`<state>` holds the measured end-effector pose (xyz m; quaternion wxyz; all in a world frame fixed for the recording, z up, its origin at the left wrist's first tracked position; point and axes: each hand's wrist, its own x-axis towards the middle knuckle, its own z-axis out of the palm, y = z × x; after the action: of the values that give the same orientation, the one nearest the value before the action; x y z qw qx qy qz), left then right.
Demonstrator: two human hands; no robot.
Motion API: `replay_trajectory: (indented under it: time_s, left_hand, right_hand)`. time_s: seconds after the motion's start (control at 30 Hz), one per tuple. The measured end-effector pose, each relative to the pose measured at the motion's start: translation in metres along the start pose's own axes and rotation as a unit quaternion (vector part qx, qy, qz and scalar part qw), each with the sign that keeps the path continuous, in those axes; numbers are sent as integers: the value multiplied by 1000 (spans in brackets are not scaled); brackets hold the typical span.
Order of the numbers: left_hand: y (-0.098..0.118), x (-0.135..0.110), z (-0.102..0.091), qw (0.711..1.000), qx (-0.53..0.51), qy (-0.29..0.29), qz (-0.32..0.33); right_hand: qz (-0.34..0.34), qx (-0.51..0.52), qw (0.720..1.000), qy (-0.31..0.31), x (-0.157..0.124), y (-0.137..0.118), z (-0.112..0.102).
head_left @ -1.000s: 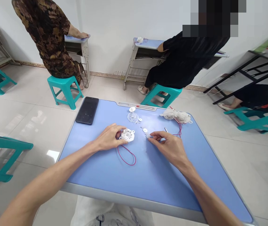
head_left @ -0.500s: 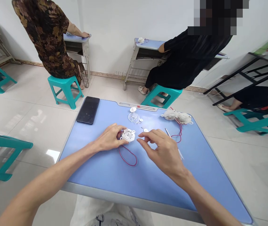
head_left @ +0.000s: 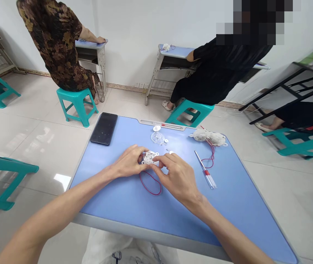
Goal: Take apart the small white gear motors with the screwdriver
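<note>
A small round white plastic housing (head_left: pixel 148 157) with a red wire loop (head_left: pixel 151 183) lies on the blue desk (head_left: pixel 134 205). My left hand (head_left: pixel 127 163) grips its left side with curled fingers. My right hand (head_left: pixel 174 176) reaches over from the right, thumb and forefinger pinched at the housing's right edge; whether they hold a small part is hidden. A small white gear (head_left: pixel 171 152) lies just beyond my right hand.
A black phone (head_left: pixel 104 128) lies at the desk's far left. A clear round cover (head_left: pixel 157 138), a white disc (head_left: pixel 157 128), a screwdriver (head_left: pixel 205 169) and white assemblies with red wires (head_left: pixel 208 137) lie farther back. Two people sit on teal stools at other desks.
My right hand moved left from the small parts to the housing and now touches it. The screwdriver it covered is uncovered. My left hand stayed on the housing.
</note>
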<state>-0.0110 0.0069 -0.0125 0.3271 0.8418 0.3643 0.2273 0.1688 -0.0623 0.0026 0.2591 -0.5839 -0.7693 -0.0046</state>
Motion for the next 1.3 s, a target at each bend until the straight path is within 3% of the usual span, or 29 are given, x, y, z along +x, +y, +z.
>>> replay_trajectory:
  time_s: [0.6,1.3]
  left_hand:
    - [1,-1,-1,1000,3,-4,7]
    - [5,-2,-3,1000,16,-13,4]
  right_hand:
    - [11,-35,999,-2,3,-8,1]
    - [82,-34,994,-57,5,-13,0]
